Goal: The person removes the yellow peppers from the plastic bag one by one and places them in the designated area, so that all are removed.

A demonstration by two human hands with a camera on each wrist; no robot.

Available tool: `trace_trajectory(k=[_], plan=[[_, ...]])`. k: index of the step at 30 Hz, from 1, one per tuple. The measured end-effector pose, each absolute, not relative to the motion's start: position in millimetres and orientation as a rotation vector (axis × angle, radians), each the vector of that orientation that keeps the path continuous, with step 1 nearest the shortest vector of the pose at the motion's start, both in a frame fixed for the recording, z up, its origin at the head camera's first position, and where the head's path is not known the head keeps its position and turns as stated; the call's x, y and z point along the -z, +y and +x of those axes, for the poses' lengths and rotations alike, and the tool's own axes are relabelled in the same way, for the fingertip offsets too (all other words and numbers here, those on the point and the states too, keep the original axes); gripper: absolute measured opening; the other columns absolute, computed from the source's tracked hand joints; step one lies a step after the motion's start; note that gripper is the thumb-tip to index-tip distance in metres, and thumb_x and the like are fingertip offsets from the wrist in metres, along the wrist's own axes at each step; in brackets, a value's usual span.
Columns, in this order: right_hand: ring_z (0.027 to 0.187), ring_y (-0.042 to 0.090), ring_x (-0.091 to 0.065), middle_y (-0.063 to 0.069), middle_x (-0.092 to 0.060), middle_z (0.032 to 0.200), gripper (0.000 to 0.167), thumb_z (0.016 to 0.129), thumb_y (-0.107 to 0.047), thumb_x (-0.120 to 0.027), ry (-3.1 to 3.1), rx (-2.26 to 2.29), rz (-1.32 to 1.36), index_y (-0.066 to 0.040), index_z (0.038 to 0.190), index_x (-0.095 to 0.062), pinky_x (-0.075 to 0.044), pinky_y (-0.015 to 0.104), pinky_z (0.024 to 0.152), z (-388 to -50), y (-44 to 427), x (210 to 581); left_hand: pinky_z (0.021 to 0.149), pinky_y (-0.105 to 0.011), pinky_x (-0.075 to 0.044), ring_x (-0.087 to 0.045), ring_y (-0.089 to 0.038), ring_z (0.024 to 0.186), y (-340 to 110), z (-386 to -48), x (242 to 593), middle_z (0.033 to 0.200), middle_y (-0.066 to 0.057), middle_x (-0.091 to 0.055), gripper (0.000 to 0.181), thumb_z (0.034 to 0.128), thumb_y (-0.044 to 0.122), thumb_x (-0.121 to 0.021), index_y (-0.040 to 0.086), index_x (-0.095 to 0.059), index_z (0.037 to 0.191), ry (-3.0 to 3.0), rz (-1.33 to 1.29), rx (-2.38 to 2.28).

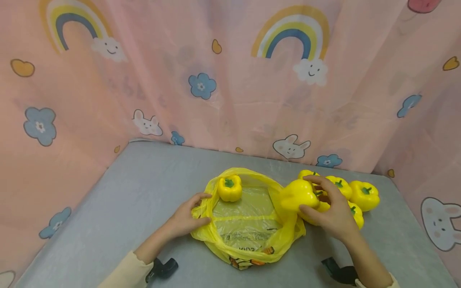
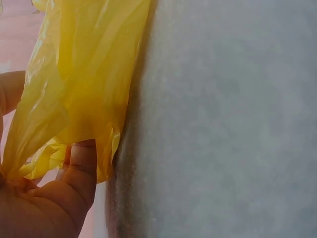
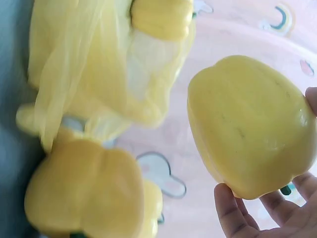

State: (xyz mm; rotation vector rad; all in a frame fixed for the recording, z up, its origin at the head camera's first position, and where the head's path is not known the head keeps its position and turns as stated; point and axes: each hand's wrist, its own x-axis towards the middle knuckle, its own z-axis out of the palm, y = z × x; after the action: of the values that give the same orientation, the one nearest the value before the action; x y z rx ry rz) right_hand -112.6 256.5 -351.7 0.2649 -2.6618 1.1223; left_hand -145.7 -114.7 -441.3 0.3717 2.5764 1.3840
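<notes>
A yellow plastic bag (image 1: 245, 256) lies with its mouth spread wide on the table. Inside it, by the far left wall, sits one yellow bell pepper (image 1: 229, 189). My left hand (image 1: 189, 214) grips the bag's left rim; in the left wrist view, folds of yellow plastic (image 2: 94, 89) hide part of the fingers. Held up at the bag's right edge is another yellow bell pepper (image 3: 252, 124), tilted on its side with its green stem toward the palm. My right hand (image 1: 335, 208) holds it between thumb and fingers.
Several yellow bell peppers (image 1: 364, 195) are grouped on the grey table (image 1: 126, 192) to the right of the bag, partly behind my right hand. A pink curtain (image 1: 230, 120) with printed rainbows and rabbits borders the table. Black wrist mounts (image 1: 163, 269) show at both forearms.
</notes>
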Motion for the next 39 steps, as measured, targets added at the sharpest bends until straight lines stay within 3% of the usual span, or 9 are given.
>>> trace_trajectory(k=[4,11,20,24,28,31,33,35,39], plan=[[0.102,0.002,-0.041,0.002,-0.052,0.13,0.062,0.078,-0.015,-0.079,-2.643,-1.081,0.223,-0.014,0.133,-0.052,-0.04,0.011,0.08,-109.6,268.0,349.6,0.1,-0.062,-0.04,-0.045,-0.043,0.129,-115.0,-145.2,439.6,0.145,-0.015,-0.047,0.061,0.0792,0.021,-0.074,0.023,-0.05,0.135,2.577,0.373,-1.38],[0.098,-0.003,-0.043,-0.027,-0.047,0.121,0.061,0.077,-0.009,-0.078,-2.551,-1.053,0.171,-0.011,0.133,-0.054,-0.038,0.008,0.076,-104.7,292.9,350.0,0.1,-0.061,-0.041,-0.045,-0.042,0.129,-114.5,-144.6,440.0,0.144,-0.013,-0.048,0.06,0.0795,0.019,-0.073,0.024,-0.051,0.135,2.574,0.346,-1.389],[0.098,-0.004,-0.041,-0.024,-0.049,0.122,0.061,0.079,-0.002,-0.073,-2.474,-1.023,0.078,-0.016,0.134,-0.054,-0.033,0.007,0.074,-90.6,331.6,348.7,0.1,-0.06,-0.041,-0.046,-0.041,0.129,-115.3,-144.6,441.8,0.144,-0.013,-0.048,0.06,0.0794,0.019,-0.073,0.024,-0.051,0.134,2.573,0.348,-1.389],[0.096,-0.008,-0.038,-0.033,-0.044,0.118,0.06,0.075,-0.001,-0.073,-2.452,-0.936,0.028,-0.011,0.132,-0.056,-0.033,0.007,0.071,-85.2,347.8,347.4,0.101,-0.06,-0.04,-0.045,-0.041,0.13,-115.4,-145.2,441.3,0.145,-0.012,-0.047,0.06,0.0795,0.019,-0.073,0.024,-0.051,0.134,2.572,0.345,-1.393],[0.094,-0.015,-0.03,-0.015,-0.052,0.119,0.062,0.07,-0.004,-0.075,-2.476,-0.752,-0.077,-0.004,0.129,-0.056,-0.03,0.012,0.066,-81.0,359.8,346.3,0.101,-0.06,-0.04,-0.046,-0.041,0.129,-115.8,-145.7,441.2,0.145,-0.013,-0.047,0.06,0.0794,0.019,-0.073,0.024,-0.051,0.135,2.575,0.358,-1.395],[0.097,0.005,-0.041,0.019,-0.056,0.119,0.062,0.069,-0.008,-0.074,-2.524,-0.628,-0.143,0.0,0.128,-0.056,-0.034,0.028,0.073,-78.0,366.2,345.5,0.1,-0.061,-0.04,-0.046,-0.042,0.129,-116.3,-145.9,441.4,0.144,-0.014,-0.048,0.06,0.0792,0.02,-0.074,0.023,-0.051,0.135,2.573,0.372,-1.4],[0.099,0.025,-0.045,0.031,-0.052,0.119,0.063,0.068,-0.01,-0.072,-2.564,-0.554,-0.169,0.002,0.127,-0.054,-0.034,0.044,0.08,-76.5,370.1,345.4,0.1,-0.061,-0.04,-0.046,-0.042,0.129,-116.2,-145.8,441.8,0.144,-0.014,-0.048,0.06,0.0791,0.019,-0.074,0.023,-0.051,0.135,2.572,0.372,-1.404],[0.099,0.046,-0.04,0.035,-0.051,0.119,0.063,0.068,-0.013,-0.072,-2.599,-0.5,-0.172,0.003,0.127,-0.054,-0.029,0.06,0.087,-75.8,374.9,346.4,0.1,-0.06,-0.041,-0.046,-0.042,0.129,-116.1,-145.5,442.0,0.144,-0.014,-0.048,0.06,0.079,0.019,-0.074,0.023,-0.051,0.135,2.572,0.37,-1.404],[0.097,0.049,-0.04,0.038,-0.049,0.116,0.064,0.068,-0.018,-0.073,-2.649,-0.42,-0.14,0.003,0.125,-0.053,-0.021,0.069,0.095,-76.3,385.9,352.3,0.099,-0.06,-0.041,-0.046,-0.042,0.128,-115.9,-145.1,441.0,0.144,-0.014,-0.048,0.06,0.079,0.02,-0.074,0.022,-0.051,0.135,2.576,0.379,-1.399]])
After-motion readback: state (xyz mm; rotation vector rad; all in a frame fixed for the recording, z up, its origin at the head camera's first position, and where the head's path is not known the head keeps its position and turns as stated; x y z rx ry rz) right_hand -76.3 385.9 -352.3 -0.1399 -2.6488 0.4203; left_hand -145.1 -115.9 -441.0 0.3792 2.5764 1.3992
